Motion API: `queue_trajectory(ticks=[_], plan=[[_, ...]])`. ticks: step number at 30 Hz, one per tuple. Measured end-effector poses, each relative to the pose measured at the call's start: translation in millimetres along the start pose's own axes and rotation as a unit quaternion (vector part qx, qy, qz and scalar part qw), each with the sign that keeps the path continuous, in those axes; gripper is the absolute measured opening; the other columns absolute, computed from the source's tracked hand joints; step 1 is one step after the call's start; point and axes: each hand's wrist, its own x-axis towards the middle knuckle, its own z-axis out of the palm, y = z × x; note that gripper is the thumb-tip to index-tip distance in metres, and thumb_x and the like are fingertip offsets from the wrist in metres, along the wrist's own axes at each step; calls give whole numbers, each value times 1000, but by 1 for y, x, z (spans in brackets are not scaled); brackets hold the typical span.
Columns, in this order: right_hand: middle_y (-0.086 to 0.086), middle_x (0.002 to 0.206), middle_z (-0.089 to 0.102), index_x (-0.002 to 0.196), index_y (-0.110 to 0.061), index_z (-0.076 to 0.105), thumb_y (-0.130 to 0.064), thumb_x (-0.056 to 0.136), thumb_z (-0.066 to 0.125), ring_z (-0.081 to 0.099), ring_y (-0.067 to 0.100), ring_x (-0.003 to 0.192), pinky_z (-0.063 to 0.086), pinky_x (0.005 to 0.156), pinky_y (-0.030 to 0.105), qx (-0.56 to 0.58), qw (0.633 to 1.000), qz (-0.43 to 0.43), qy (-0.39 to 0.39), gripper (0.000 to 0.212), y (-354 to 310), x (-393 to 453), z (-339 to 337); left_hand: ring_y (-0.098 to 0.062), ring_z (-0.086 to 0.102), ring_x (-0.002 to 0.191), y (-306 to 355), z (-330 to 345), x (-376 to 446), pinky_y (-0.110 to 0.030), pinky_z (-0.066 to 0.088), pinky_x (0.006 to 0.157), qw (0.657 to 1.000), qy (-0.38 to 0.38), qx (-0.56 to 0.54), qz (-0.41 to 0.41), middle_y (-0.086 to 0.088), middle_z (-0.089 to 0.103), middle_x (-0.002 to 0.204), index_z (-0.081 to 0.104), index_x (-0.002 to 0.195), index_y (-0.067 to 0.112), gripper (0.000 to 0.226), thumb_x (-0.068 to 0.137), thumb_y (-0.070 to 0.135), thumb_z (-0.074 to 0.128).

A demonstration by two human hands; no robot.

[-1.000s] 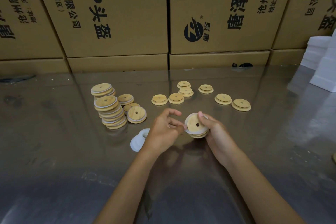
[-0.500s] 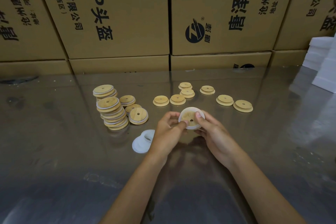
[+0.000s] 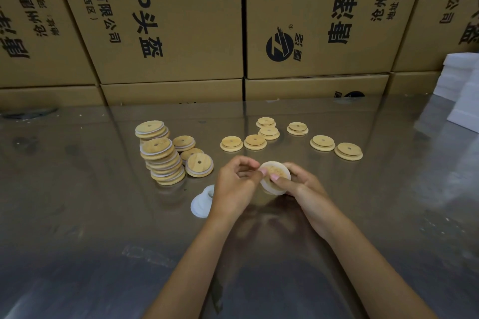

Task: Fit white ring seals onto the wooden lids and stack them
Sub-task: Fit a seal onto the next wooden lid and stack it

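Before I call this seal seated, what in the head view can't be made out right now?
- Lid centre hole and near rim: head view, covered by fingertips of the left hand and right hand.
- White ring seal fit: head view, blurred and partly behind fingers; seating cannot be told.
- Loose seals: head view, right part behind the left hand; count unclear.
- Tall stack: head view, lower layers too small to count.

Warehouse packing bench: stacked printed shipping cartons (image 3: 171, 21) behind a steel worktable (image 3: 77, 215).
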Motion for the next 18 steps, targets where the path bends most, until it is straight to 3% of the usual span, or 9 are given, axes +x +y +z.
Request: queue_trajectory(ticks=[3,7,12,15,18], plan=[[19,110,71,111,-6,68,-6,91,66,64,17,93,48,87,32,1,1000,-3,-2,20,2,1,-1,-9,67,77,-3,-1,0,-16,53,72,999,-4,48,17,3,70,80,65,77,19,16,85,6,69],[17,109,72,110,-7,69,-6,91,67,64,15,92,48,81,25,3,1000,-16,-4,20,4,2,-1,2,64,71,-5,-4,3,-10,49,69,997,-7,78,21,11,69,76,65,76,23,22,90,5,63],[13,107,74,109,-11,70,-9,92,66,65,16,92,47,82,26,18,1000,-21,-2,17,4,2,0,-9,64,74,-6,-10,6,-20,48,68,992,-8,126,-2,7,70,76,65,80,22,17,92,11,60],[12,107,74,110,-11,70,-11,93,65,64,17,92,44,86,31,42,999,-8,13,18,4,3,-2,-7,60,74,-6,-8,4,-21,46,67,979,-18,200,35,9,67,76,63,81,24,15,94,16,58],[10,102,74,111,-9,70,-11,93,62,63,17,91,44,85,31,69,997,3,16,19,4,4,-5,-12,62,77,-4,-4,1,-29,50,72,975,-28,208,69,8,67,76,62,84,20,13,94,14,57]])
